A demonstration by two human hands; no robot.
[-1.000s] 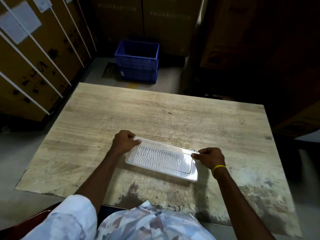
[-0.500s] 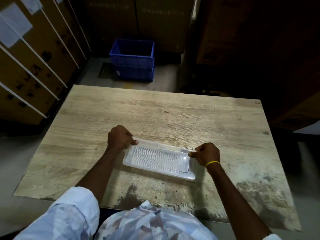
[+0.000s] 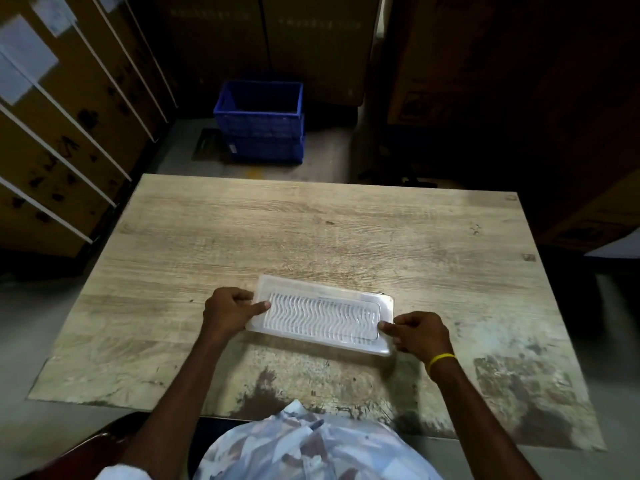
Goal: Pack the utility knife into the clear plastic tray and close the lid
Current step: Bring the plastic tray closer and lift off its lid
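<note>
The clear plastic tray (image 3: 320, 315) lies on the wooden table (image 3: 311, 230), near its front middle, with the wavy-ribbed lid down over it. My left hand (image 3: 230, 311) grips the tray's left end, thumb on top of the lid. My right hand (image 3: 417, 332), with a yellow band at the wrist, pinches the tray's right end. A small dark tip (image 3: 381, 293) shows at the tray's far right corner. The utility knife itself cannot be made out through the ribbed plastic.
A blue plastic crate (image 3: 261, 123) stands on the floor beyond the table's far edge. Cardboard boxes with white straps (image 3: 62, 133) line the left side, and dark boxes fill the back and right. The table's near edge is worn and stained.
Both hands have shifted along the tray's ends toward its near side; the left thumb now lies on the lid. The tray stays closed in about the same spot.
</note>
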